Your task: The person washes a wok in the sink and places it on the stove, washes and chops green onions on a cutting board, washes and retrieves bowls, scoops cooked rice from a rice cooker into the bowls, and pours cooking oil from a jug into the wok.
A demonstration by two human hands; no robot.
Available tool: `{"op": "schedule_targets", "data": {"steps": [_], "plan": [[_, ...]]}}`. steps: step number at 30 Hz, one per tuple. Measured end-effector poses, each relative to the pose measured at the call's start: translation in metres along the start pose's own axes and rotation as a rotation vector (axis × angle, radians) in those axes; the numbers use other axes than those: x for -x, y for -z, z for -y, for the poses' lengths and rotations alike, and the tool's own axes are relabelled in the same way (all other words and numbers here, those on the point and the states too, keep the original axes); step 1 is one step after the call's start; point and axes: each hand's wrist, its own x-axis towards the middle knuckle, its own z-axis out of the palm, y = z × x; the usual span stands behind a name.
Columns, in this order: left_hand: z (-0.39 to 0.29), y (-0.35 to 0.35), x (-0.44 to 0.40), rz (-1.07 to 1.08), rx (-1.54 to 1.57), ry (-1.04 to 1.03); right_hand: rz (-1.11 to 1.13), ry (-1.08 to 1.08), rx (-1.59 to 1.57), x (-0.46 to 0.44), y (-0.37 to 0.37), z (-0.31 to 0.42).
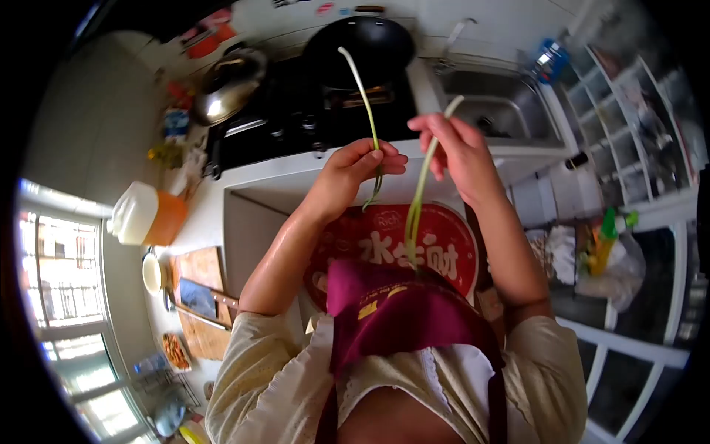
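My left hand (362,164) pinches a thin scallion (364,92) between thumb and fingers. Its white end points up toward the stove, and its green tip curls below the hand. In my right hand (460,152) is another scallion (418,196), pale at the top, its long green leaves hanging down in front of my maroon apron (399,318). The fingers of that hand are bent around the upper stalk. Both hands are held apart in the air, in front of the counter edge.
A black wok (360,52) and a lidded pan (233,85) stand on the stove. To the right is a metal sink (506,100). On the left counter are a jug (151,214), a cleaver (198,297) on a cutting board (207,337), and a food dish (175,351). A red round lid (451,229) lies below my hands.
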Motion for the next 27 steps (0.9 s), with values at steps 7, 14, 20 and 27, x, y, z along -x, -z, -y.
{"op": "schedule_targets", "data": {"steps": [7,14,20,27], "plan": [[0.014,-0.109,-0.121,0.398,0.145,0.334,-0.216,0.074,0.096,-0.022,0.140,0.003],[0.051,-0.122,-0.248,0.438,0.471,0.366,-0.552,0.146,-0.450,-0.106,0.358,-0.033],[0.078,-0.102,-0.372,0.282,0.628,0.116,-0.544,-0.266,-0.282,-0.119,0.385,-0.088],[0.125,-0.122,-0.459,0.174,0.186,0.192,-0.572,-0.204,-0.203,-0.182,0.433,-0.122]]}}
